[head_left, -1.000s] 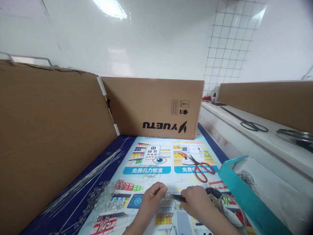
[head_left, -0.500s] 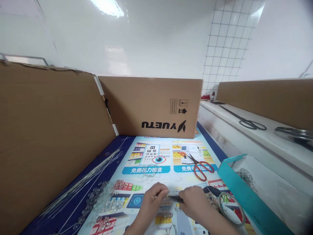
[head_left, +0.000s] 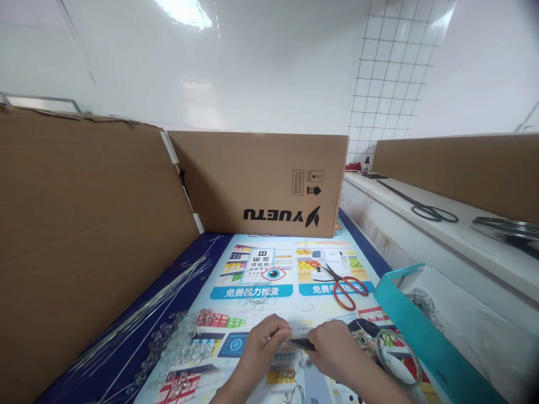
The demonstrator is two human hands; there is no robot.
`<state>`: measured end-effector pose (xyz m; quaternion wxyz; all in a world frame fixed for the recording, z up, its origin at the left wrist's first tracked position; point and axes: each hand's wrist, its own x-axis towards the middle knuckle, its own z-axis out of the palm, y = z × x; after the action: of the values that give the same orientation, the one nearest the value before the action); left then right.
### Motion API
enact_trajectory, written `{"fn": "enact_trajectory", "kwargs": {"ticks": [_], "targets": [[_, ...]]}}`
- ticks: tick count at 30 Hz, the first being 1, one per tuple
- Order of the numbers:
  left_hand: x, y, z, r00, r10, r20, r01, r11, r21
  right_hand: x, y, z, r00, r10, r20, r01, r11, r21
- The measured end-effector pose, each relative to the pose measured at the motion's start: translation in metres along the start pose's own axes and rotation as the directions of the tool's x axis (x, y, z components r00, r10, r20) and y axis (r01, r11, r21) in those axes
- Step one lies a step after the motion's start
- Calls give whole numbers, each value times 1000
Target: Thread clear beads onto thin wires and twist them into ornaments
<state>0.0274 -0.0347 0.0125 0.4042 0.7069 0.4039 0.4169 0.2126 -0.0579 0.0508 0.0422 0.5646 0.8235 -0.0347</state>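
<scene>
My left hand (head_left: 266, 339) is closed in a pinch, thumb against forefinger. What it holds, if anything, is too small to make out. My right hand (head_left: 332, 345) is wrapped round a dark tool with narrow pointed jaws that looks like pliers (head_left: 302, 343); its handles are hidden in the palm. The tip of the tool points left and meets the fingertips of my left hand. Several clear beads (head_left: 287, 372) lie on the printed mat just below the hands. Thin bent wire pieces (head_left: 295, 395) are at the bottom edge.
Clear beads (head_left: 185, 342) are heaped at the left, beside long straight wires (head_left: 147, 311). Red-handled scissors (head_left: 346, 285) lie beyond my right hand. A wire coil (head_left: 398, 359) and a teal box (head_left: 433, 336) stand right. Cardboard panels (head_left: 269, 179) wall the back and left.
The tool in my right hand has tilted slightly, its tip still at my left fingertips. My left hand stays almost in place.
</scene>
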Motion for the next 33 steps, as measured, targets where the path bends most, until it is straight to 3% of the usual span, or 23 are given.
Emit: {"fn": "enact_trajectory", "kwargs": {"ticks": [13,25,33], "targets": [[0,2,-3,999,-13,41,14,1000,-18,2,2,5,1000,-1,13,0,999,52],[7,-12,-3,972,-217,92,226,969,-103,5,6,10,995,91,42,-96,989,114],[8,-16,-4,960,-279,20,279,960,-34,11,7,19,988,145,52,-152,977,149]]}}
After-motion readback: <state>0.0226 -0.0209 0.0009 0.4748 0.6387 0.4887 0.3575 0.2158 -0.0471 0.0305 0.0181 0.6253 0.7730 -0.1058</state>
